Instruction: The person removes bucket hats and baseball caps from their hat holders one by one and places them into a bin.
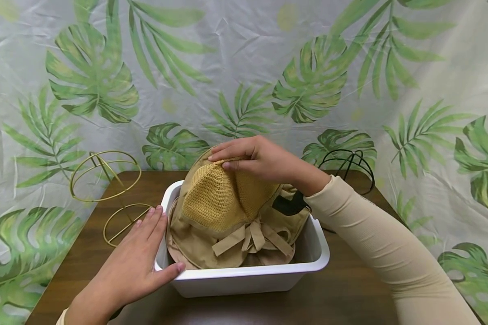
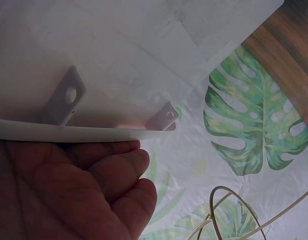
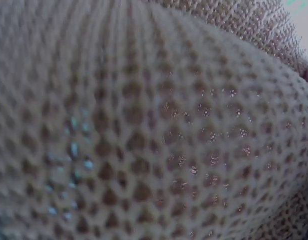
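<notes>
A sun hat (image 1: 211,198) with a yellow mesh-knit crown, beige brim and ribbon bow stands tilted in a white plastic tub (image 1: 244,271). My right hand (image 1: 264,158) pinches the top of its crown between thumb and fingers. In the right wrist view the knit (image 3: 143,125) fills nearly everything. My left hand (image 1: 136,255) rests along the tub's left rim, fingers straight and thumb on the front corner. From below, the left wrist view shows the left fingers (image 2: 118,170) under the tub's lip. More beige fabric (image 1: 211,255) lies beneath the hat, partly hidden by it.
A gold wire stand (image 1: 105,176) is at the left of the brown wooden table (image 1: 349,271). Behind my right forearm stands a black wire stand (image 1: 349,158). A black piece (image 1: 288,204) shows in the tub's right side. A leaf-print curtain (image 1: 244,58) hangs behind.
</notes>
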A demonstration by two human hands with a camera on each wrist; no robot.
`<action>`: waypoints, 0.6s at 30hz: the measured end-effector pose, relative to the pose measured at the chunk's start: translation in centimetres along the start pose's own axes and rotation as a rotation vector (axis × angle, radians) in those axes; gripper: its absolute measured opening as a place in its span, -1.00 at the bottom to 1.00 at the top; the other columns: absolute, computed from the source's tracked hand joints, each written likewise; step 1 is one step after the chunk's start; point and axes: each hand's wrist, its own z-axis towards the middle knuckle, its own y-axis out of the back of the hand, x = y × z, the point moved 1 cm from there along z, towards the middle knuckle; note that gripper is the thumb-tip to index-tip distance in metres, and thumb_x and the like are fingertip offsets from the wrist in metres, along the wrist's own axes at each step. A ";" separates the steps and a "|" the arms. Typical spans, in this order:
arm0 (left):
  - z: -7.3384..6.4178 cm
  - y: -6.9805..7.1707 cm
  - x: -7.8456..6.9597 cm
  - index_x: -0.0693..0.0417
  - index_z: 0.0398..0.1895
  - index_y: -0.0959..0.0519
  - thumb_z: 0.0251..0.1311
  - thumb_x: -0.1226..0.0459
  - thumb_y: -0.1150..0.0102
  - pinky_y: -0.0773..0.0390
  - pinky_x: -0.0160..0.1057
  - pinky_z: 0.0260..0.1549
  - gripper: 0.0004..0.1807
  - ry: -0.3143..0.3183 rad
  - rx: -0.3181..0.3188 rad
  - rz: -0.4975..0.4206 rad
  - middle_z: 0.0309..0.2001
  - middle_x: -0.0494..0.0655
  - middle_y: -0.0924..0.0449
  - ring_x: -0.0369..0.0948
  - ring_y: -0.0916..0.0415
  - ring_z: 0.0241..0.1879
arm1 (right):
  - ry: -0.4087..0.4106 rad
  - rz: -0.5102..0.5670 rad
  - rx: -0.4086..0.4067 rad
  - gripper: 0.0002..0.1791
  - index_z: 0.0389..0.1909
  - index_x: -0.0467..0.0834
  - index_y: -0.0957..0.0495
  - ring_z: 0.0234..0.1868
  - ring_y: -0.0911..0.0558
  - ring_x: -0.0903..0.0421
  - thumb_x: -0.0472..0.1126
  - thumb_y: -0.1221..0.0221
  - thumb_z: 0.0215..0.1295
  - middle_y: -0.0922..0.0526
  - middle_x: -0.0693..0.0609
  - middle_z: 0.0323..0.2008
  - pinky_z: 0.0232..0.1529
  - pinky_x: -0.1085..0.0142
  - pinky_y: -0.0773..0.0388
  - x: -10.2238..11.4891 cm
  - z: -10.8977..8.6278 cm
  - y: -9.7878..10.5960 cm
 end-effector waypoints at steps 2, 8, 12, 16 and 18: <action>0.0 0.0 0.0 0.46 0.42 -0.22 0.16 -0.31 -0.13 -0.13 0.14 0.37 0.10 -0.001 -0.003 0.000 0.49 0.28 -0.07 0.15 -0.01 0.48 | -0.010 0.027 0.012 -0.67 0.15 -0.20 -0.63 0.37 -0.40 0.06 -0.33 -0.17 0.40 -0.56 -0.06 0.24 0.38 0.24 -0.25 -0.3 -0.3 -0.5; 0.0 -0.1 -0.1 0.45 0.43 -0.20 0.16 -0.31 -0.13 -0.07 0.07 0.41 0.10 -0.002 -0.006 0.001 0.50 0.28 -0.06 0.15 -0.01 0.48 | -0.110 0.034 0.065 -0.65 0.20 -0.12 -0.61 0.36 -0.39 0.11 -0.26 -0.13 0.45 -0.55 -0.01 0.26 0.36 0.22 -0.28 -1.7 -1.7 -1.9; 0.0 -0.1 -0.1 0.45 0.43 -0.20 0.16 -0.31 -0.13 -0.04 0.05 0.43 0.10 -0.005 -0.007 0.006 0.49 0.29 -0.07 0.15 -0.01 0.48 | -0.112 -0.016 0.099 -0.61 0.29 -0.09 -0.53 0.40 -0.33 0.12 -0.20 -0.08 0.50 -0.48 0.05 0.32 0.40 0.17 -0.22 -2.3 -2.7 -2.4; 0.1 -0.1 -0.1 0.46 0.42 -0.22 0.16 -0.31 -0.14 -0.04 0.05 0.43 0.10 -0.007 -0.012 0.009 0.48 0.30 -0.08 0.16 -0.02 0.47 | -0.039 -0.178 0.158 -0.51 0.41 -0.07 -0.39 0.49 -0.17 0.09 -0.11 -0.05 0.52 -0.33 0.04 0.43 0.47 0.09 -0.07 -2.8 -3.5 -2.6; 0.1 -0.1 -0.1 0.46 0.41 -0.22 0.15 -0.31 -0.14 -0.06 0.08 0.42 0.10 -0.006 -0.012 0.009 0.48 0.30 -0.09 0.16 -0.02 0.47 | -0.005 -0.273 0.197 -0.42 0.47 -0.07 -0.29 0.52 -0.08 0.06 -0.03 -0.07 0.51 -0.24 0.01 0.48 0.48 0.00 0.00 -3.0 -3.9 -2.7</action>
